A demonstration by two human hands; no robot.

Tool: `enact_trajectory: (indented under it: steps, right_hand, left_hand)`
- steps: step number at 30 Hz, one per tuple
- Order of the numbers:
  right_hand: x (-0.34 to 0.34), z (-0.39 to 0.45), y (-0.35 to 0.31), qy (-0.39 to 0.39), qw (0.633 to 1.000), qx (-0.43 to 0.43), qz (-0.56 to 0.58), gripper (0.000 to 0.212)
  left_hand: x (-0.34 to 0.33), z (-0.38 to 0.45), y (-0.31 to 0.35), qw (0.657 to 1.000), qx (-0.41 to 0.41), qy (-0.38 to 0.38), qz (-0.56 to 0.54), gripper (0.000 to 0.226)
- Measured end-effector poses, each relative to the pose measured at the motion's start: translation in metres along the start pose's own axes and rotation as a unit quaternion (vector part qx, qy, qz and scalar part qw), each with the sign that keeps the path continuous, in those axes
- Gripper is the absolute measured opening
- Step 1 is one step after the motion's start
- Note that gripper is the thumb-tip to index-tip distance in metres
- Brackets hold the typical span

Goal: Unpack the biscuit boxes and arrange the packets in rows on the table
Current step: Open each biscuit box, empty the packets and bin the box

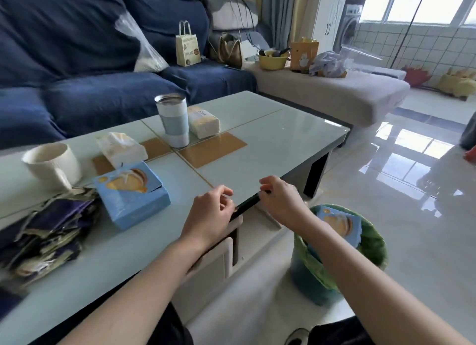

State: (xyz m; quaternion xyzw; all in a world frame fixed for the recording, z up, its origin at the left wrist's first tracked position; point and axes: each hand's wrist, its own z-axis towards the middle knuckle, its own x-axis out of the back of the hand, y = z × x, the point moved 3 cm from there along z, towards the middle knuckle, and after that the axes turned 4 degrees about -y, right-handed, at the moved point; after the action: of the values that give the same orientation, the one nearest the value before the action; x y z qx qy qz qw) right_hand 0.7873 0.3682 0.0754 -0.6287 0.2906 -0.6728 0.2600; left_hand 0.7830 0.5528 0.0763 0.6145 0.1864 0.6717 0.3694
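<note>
1. One blue box (338, 227) already stood in the green-lined bin (373, 244) beside the table (270, 138), so it was probably emptied and discarded.
2. A second blue box (131, 195) lay on the table to the left of the hands, its torn flap showing; whether it was full could not be told.
3. A loose heap of dark packets (49, 228) lay at the table's left edge, touching that box. They were piled, not set in rows.
4. The left hand (208, 216) and right hand (280, 200) were at the near table edge, fingers curled, each pinching an end of a thin dark packet (248, 205) between them.
5. Judged from this, unpacking was about half done and arranging had barely begun: the heap still needed laying out in rows on the bare glass.
6. A mug (51, 164), a tumbler (172, 120) and two tissue packs took up the far side.
</note>
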Motion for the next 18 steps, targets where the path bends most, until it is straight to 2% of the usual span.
enact_trajectory:
  steps: [5,10,18]
  right_hand:
    - [-0.037,0.01,-0.06,-0.052,0.995,0.081,-0.025,0.036]
    - [-0.072,0.018,-0.106,-0.106,0.988,0.109,-0.033,0.035]
    - [-0.115,0.037,-0.146,-0.164,0.983,0.069,-0.034,0.041]
  left_hand:
    - [0.061,-0.017,-0.032,0.996,0.021,0.082,0.008,0.03]
    - [0.107,-0.029,-0.065,0.984,0.062,0.168,0.025,0.026]
    - [0.136,-0.039,-0.112,0.955,0.208,0.197,0.081,0.026]
